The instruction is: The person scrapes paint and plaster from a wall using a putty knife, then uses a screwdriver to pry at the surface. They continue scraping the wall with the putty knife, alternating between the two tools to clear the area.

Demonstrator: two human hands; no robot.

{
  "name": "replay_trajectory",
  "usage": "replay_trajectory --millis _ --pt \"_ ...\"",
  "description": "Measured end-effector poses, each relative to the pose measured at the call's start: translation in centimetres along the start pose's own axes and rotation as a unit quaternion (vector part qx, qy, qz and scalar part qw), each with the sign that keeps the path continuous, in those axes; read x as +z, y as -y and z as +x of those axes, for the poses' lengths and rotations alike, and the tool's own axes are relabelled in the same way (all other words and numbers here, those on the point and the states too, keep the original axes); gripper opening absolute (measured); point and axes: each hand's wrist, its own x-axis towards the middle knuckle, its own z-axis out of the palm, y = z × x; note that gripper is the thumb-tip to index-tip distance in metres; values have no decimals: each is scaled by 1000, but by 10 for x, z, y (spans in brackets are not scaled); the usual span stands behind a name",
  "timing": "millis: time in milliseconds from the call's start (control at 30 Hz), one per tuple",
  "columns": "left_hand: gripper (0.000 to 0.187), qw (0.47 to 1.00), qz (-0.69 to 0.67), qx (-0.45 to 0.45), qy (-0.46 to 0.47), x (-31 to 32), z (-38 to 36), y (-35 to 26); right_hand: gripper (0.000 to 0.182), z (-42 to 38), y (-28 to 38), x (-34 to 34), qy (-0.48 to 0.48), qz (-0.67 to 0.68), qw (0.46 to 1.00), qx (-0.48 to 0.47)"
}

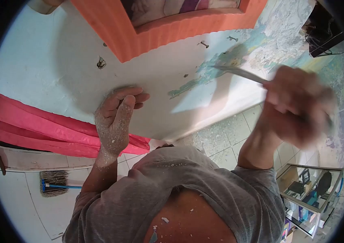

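My right hand (299,105), blurred by motion, is wrapped round a knife-like scraping tool (242,73) whose thin blade points left toward the wall. Behind the blade, the white wall (151,117) shows a patch of bare blue-green paint (204,79). My left hand (119,113) is dusted with white flakes and held up near the wall, fingers curved and apart, nothing in it. Above both hands hangs an orange scalloped frame (139,44). Screws (204,44) stick out of the wall below it, and a small hole (101,62) lies to the left.
Pink cloth (58,131) hangs at the left, with a broom (54,183) below it. Debris dusts the floor tiles (228,133). A glass cabinet (311,194) stands at the lower right. A dark box with wires (325,34) is at the upper right.
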Motion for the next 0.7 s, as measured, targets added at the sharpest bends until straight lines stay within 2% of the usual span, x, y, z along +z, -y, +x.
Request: replay_trajectory --millis 67,167,233,267,333,400,433,467,567,600,667,700 --pt "24 1000 -7 -6 -2 -1 -4 1 19 -31 -62 7 -51 93 988 115" --pt "24 1000 9 7 5 -1 -1 -5 18 -28 -47 8 -83 80 989 96" --pt "24 1000 -6 1 4 1 -3 -4 19 -10 -21 -1 -38 110 993 1" --pt "24 1000 -6 1 6 1 -3 -5 22 -1 -13 -6 -9 181 983 -31" --pt "24 1000 3 2 2 0 -2 -4 22 0 0 -5 -1 43 999 -16" --pt "24 1000 1 -3 2 -2 -5 -3 22 -31 -49 8 -56 -31 992 106" --pt "24 1000 -1 -4 4 -3 -3 -2 22 -37 -66 4 -71 182 967 163" --pt "24 1000 -1 3 2 -2 2 -2 22 -34 -63 -2 -66 183 968 157" --pt "24 1000 -9 -2 2 0 -7 -3 20 -6 -14 -4 1 86 996 -5" --pt "24 1000 -9 -1 3 0 -6 -3 20 4 -4 -9 19 139 989 -37" --pt "24 1000 -9 1 3 0 -4 -4 19 -6 0 -11 30 -69 997 -23" --pt "24 1000 -5 -1 5 -1 -4 -5 18 -14 -22 -4 -16 12 999 40"
